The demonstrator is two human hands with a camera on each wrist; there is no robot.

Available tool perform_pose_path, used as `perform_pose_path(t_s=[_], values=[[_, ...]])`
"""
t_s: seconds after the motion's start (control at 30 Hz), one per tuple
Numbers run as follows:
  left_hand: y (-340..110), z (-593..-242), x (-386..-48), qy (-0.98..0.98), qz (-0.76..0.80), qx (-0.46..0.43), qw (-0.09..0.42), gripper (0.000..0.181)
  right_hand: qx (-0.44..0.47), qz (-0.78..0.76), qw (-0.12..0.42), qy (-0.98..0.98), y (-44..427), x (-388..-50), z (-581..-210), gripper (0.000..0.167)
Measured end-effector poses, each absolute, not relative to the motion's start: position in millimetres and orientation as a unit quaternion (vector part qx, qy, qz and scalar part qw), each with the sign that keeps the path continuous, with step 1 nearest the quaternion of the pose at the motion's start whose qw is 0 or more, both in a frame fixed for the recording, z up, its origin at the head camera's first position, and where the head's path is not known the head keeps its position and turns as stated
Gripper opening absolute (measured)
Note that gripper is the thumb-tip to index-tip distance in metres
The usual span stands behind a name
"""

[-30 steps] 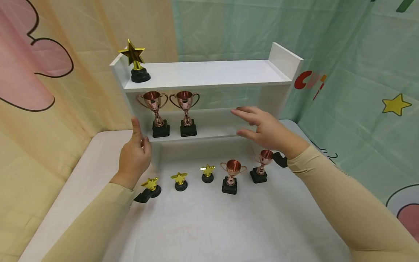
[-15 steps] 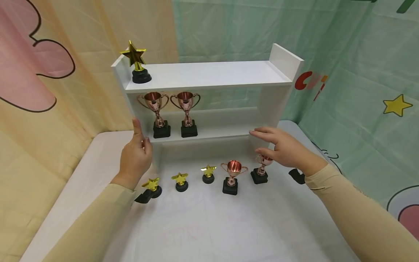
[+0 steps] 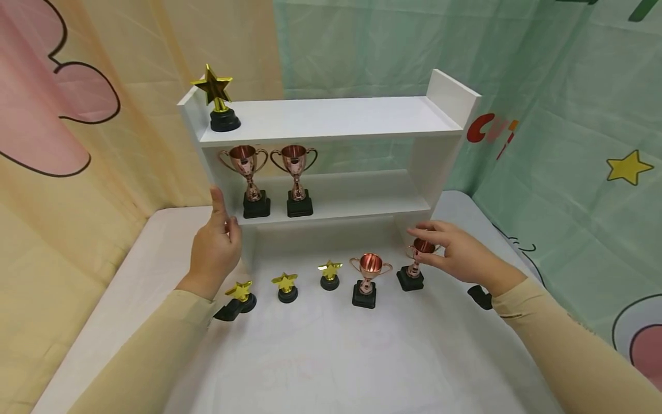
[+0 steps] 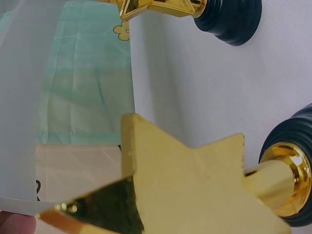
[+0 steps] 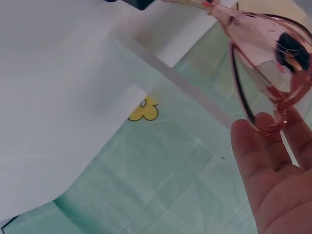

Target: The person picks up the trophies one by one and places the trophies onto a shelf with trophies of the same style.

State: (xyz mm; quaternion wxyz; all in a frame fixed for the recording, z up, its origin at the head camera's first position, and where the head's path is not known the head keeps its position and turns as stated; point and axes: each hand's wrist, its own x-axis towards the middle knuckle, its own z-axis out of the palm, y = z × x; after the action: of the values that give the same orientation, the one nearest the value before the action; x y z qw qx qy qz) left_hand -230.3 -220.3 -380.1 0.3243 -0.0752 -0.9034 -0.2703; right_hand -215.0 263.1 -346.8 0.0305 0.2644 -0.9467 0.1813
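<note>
My left hand (image 3: 213,250) is at the left side of the white shelf unit (image 3: 331,115), its upper digit pointing up; the other fingers are largely hidden. Near that wrist stands a small gold star trophy (image 3: 239,292), seen large in the left wrist view as a gold star (image 4: 190,180). My right hand (image 3: 462,253) is at the rightmost copper cup trophy (image 3: 412,269), with thumb and fingers about its bowl. In the right wrist view loosely extended fingers (image 5: 251,151) lie by the cup's handle (image 5: 242,90). The trophy's black base stays on the table.
Another copper cup (image 3: 366,280) and small star trophies (image 3: 285,286) (image 3: 329,274) stand on the white table (image 3: 331,356). Two copper cups (image 3: 247,178) (image 3: 297,178) occupy the middle shelf's left part. A larger star trophy (image 3: 218,99) is on the top shelf. Printed curtains (image 3: 357,46) surround the table.
My right hand has come down and rightward from in front of the middle shelf to the rightmost copper cup trophy. My left hand has stayed at the shelf's side.
</note>
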Motion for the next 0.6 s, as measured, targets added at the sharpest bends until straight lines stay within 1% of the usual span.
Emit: perform_pose_path(t_s=[0.2, 0.6], values=[[-220, -379, -230, -0.903, -0.271, -0.074, 0.326, 0.091, 0.240, 0.179, 0.014, -0.954, 266, -214, -356, 0.060], [-221, -380, -229, -0.904, -0.271, -0.076, 0.322, 0.091, 0.256, 0.215, 0.024, -0.942, 270, -215, -371, 0.058]])
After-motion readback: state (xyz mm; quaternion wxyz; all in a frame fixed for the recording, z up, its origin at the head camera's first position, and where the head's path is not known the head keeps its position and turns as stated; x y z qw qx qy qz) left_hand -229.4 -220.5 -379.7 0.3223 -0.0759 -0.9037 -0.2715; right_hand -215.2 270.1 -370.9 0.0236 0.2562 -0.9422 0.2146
